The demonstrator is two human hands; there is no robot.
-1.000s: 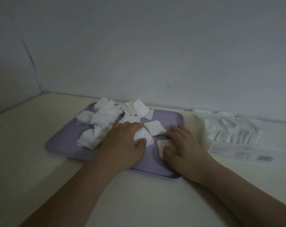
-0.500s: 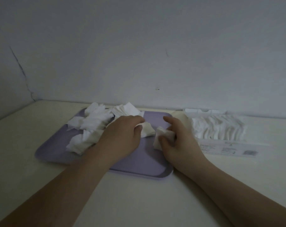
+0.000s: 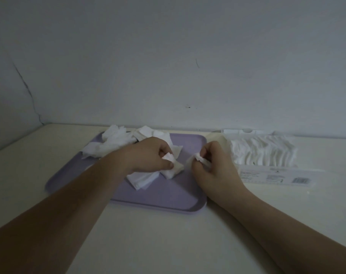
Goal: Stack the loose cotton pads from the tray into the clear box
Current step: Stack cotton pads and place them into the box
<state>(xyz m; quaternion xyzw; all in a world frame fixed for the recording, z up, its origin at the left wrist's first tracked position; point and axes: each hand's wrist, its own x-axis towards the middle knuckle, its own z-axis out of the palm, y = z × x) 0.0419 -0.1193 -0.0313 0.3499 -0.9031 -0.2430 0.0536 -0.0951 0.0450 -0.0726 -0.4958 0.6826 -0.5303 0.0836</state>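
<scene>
A lilac tray (image 3: 168, 196) lies on the pale table with several loose white cotton pads (image 3: 110, 143) heaped at its back left. My left hand (image 3: 150, 155) is over the tray's middle, shut on a bunch of pads (image 3: 173, 168) with more pads (image 3: 142, 178) fanned beneath it. My right hand (image 3: 211, 167) hovers at the tray's right edge, pinching one pad (image 3: 200, 159) between thumb and fingers. The clear box (image 3: 267, 171) lies to the right, a row of stacked pads (image 3: 263, 151) inside it.
A grey wall (image 3: 168, 66) rises right behind the tray and box, with a corner and a crack at the left. The box has a printed label (image 3: 275, 177) on its front wall. Bare table (image 3: 168, 244) lies between my forearms.
Both hands have closed on pads and lifted them off the tray. The left hand has drawn a bunch toward the tray's middle; the right holds its pad raised near the tray's right edge.
</scene>
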